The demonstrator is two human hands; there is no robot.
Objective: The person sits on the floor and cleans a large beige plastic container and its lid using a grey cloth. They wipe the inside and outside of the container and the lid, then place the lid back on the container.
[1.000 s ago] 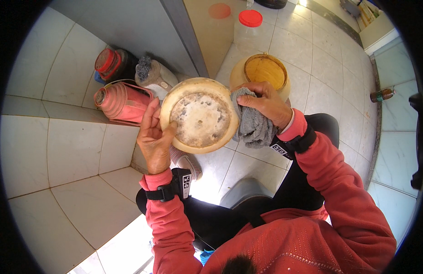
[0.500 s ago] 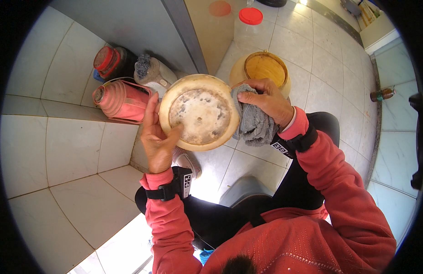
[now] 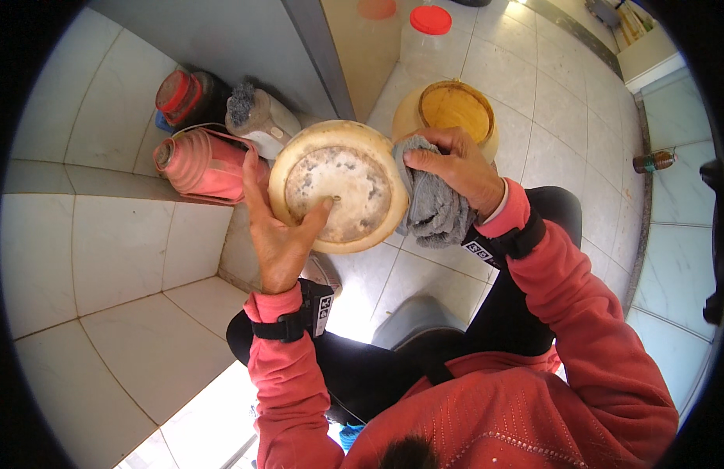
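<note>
Several dark blotches (image 3: 374, 191) left on round cream disc (image 3: 342, 178); our left hand (image 3: 281, 234) grips it, right hand (image 3: 467, 173) clamps grey towelling cloth (image 3: 436, 213).

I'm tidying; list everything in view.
disc: one, cream, centre
cloth: one, grey, beside disc
pot: one, yellowish, beyond cloth
jar: one, clear and red, top
flask: one, pink, left
dark jar: one, black and red, left
jug: one, whitish, left
scrubber: one, grey, on jug
bottle: one, brown, right
curved thing: one, grey, lower centre
tiles: many, whitish, floor, wall
left hand: one, bare, holding disc
right hand: one, bare, holding cloth
sleeves: two, coral, below
shoe: one, pale, below disc
</note>
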